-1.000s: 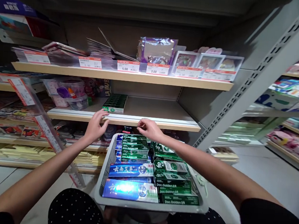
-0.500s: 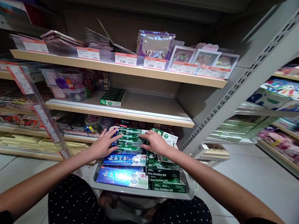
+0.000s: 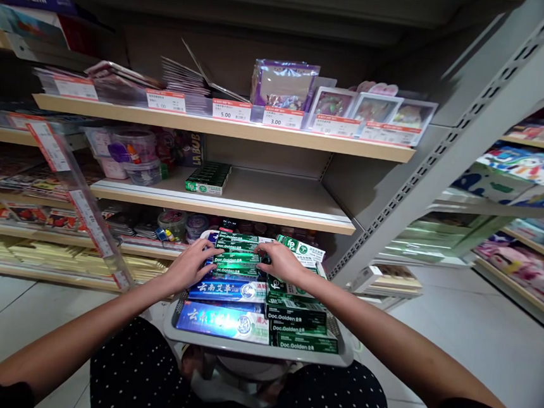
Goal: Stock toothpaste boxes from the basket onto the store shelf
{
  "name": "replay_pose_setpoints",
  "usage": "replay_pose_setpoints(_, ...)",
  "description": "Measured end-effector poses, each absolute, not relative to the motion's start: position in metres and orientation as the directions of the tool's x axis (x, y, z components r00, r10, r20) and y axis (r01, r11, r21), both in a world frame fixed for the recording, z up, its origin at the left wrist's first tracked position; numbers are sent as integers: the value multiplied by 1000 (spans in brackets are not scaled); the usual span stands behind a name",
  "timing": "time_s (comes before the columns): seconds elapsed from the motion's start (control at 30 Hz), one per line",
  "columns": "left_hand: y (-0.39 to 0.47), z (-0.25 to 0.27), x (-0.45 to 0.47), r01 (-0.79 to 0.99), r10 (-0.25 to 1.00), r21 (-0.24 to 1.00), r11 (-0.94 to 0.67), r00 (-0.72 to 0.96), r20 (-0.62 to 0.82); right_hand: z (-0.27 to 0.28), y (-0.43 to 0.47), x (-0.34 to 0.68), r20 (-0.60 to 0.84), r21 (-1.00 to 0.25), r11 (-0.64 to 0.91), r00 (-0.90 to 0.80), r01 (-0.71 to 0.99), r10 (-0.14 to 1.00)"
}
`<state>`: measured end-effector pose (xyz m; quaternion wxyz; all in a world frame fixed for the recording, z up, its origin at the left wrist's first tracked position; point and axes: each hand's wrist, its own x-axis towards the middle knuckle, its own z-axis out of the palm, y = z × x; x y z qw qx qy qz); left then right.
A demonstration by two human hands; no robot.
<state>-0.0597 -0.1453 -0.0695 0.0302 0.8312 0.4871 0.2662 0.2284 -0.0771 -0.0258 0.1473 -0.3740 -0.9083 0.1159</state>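
A grey tray (image 3: 221, 344) full of toothpaste boxes stands in front of my knees. My left hand (image 3: 189, 263) has its bent fingers and thumb against the left ends of a row of green toothpaste boxes (image 3: 237, 257). At the right ends of the same row, my right hand (image 3: 280, 261) presses with curled fingers, so the row sits between both hands. Nearer to me lie blue toothpaste boxes (image 3: 223, 322), and to their right are dark green boxes (image 3: 307, 342). White-and-green boxes (image 3: 302, 247) rest beyond my right hand.
Ahead, a shelf (image 3: 273, 194) bears a small row of green boxes (image 3: 208, 178) and clear plastic tubs (image 3: 136, 154). Above it, another shelf (image 3: 222, 125) holds packets with price tags. A slotted grey upright (image 3: 413, 162) slants along the right.
My left fingers have drawn in from a flatter spread and curl at the ends of the green boxes. My right hand stays nearly where it was. The view has shifted slightly.
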Motion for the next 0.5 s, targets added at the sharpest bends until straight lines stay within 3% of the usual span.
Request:
replay_pose_setpoints(0.37,-147,-73,-61,634,939,693,-343,221,262,-8,-87,221,113,-406,633,-650,660,751)
replay_pose_setpoints(0.5,-144,-77,-67,462,972,855,-236,126,200,-2,-84,213,115,-484,591,-623,645,773)
